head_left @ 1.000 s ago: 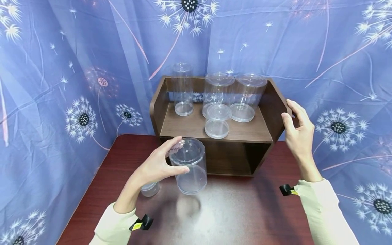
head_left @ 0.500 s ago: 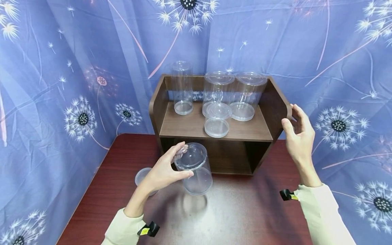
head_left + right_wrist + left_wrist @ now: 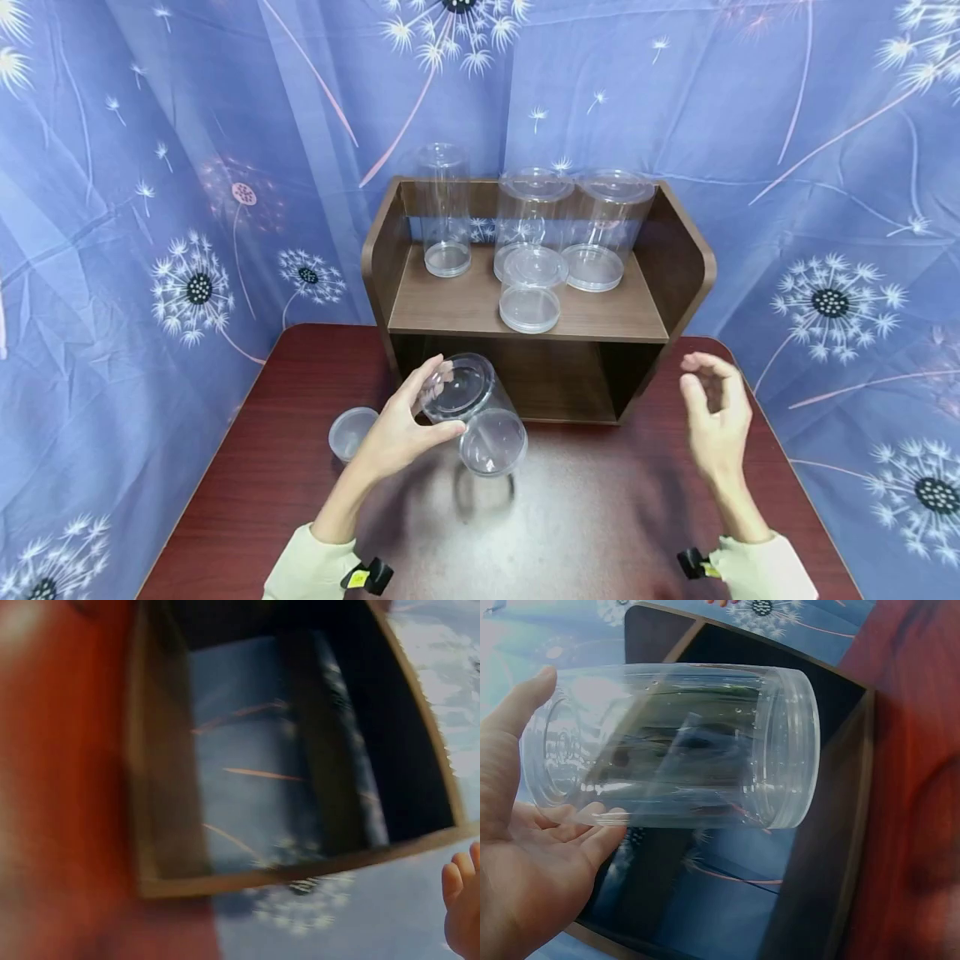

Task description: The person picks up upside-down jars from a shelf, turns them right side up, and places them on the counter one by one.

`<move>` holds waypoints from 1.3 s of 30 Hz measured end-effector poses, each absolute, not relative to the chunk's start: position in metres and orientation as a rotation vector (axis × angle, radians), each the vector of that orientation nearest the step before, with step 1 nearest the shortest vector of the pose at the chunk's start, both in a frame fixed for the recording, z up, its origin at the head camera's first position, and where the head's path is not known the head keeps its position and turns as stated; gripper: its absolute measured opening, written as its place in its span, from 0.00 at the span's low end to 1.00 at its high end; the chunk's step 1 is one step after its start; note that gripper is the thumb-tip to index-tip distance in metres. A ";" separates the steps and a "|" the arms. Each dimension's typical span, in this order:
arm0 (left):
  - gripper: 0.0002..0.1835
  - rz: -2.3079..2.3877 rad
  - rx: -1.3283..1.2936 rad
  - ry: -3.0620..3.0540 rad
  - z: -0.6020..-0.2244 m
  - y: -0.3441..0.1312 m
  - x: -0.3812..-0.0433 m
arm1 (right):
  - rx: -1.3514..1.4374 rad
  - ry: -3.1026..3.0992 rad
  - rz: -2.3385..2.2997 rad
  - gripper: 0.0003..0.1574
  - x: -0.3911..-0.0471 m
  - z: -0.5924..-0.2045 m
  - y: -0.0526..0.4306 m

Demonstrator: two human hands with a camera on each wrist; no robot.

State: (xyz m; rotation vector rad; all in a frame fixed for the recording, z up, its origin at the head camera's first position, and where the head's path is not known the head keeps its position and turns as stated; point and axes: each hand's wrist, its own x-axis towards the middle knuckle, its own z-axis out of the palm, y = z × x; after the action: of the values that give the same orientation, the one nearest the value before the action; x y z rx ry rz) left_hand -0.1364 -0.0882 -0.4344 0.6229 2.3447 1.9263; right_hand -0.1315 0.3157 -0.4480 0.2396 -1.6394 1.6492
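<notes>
My left hand (image 3: 401,433) grips a clear plastic jar (image 3: 491,437) around one end, thumb on one side and fingers on the other. It hangs tilted above the table, in front of the shelf unit (image 3: 427,321). In the left wrist view the jar (image 3: 682,742) lies across the frame, its thick-rimmed end pointing away from the palm. To the right of the shelf my right hand (image 3: 718,421) hovers with loosely curled fingers and holds nothing. Only a few of its fingertips (image 3: 454,885) show in the right wrist view.
On the upper shelf board stand a tall narrow jar (image 3: 447,212), two wide jars (image 3: 532,208) (image 3: 609,221) and a shorter jar (image 3: 530,308). A small clear container (image 3: 351,433) sits on the red-brown table (image 3: 292,383), left of my left hand. Patterned blue curtains (image 3: 322,108) surround the table.
My right hand has come away from the shelf's right side panel and moved down toward me. The jar in my left hand has shifted slightly right and tilted further, its lower end swinging right.
</notes>
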 end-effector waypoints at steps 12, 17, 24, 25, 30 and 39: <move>0.50 2.117 0.723 2.159 -0.462 -0.077 -0.130 | 0.457 -2.049 1.683 0.34 -0.100 -0.516 0.288; 0.49 2.235 0.771 2.034 -0.465 -0.072 -0.128 | 0.651 -2.076 1.667 0.42 -0.093 -0.530 0.274; 0.47 2.365 0.722 1.876 -0.468 -0.066 -0.123 | 0.854 -2.004 1.759 0.48 -0.087 -0.538 0.255; 0.47 2.373 0.721 1.865 -0.469 -0.066 -0.122 | 0.874 -1.996 1.771 0.49 -0.087 -0.539 0.253; 0.47 2.417 0.735 1.814 -0.468 -0.061 -0.120 | 0.900 -2.032 1.820 0.52 -0.084 -0.539 0.244; 0.47 2.444 0.760 1.784 -0.469 -0.054 -0.116 | 0.736 -2.220 1.932 0.59 -0.077 -0.535 0.232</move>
State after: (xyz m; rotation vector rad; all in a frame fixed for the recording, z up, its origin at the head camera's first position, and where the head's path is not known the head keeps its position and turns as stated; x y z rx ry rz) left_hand -0.1161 -0.0544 -0.4687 0.7603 1.7837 2.4437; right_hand -0.0766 0.2318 -0.5350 0.7355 -2.2204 1.9319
